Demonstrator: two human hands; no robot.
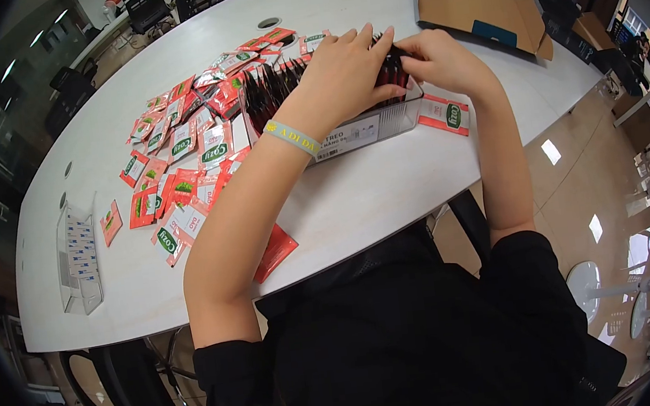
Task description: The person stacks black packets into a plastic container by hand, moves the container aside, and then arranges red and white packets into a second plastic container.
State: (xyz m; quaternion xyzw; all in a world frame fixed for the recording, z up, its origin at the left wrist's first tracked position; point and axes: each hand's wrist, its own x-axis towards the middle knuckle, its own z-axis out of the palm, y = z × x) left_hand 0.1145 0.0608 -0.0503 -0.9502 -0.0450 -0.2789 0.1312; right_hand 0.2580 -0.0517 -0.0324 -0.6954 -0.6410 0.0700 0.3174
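Observation:
A clear plastic box stands on the table, packed with a row of upright sachets whose dark edges face up. Across the top of that row lies my left hand, its fingers spread and its thumb along the near side. At the right end of the box, my right hand has its fingers bent closed on the last sachets; the fingertips are partly hidden. One red and white sachet rests flat just right of the box, below my right hand.
Many loose red sachets are spread left of the box, some under my left forearm. A second clear plastic container lies at the table's left edge. An open cardboard box sits at the back right. Chairs stand around the white table.

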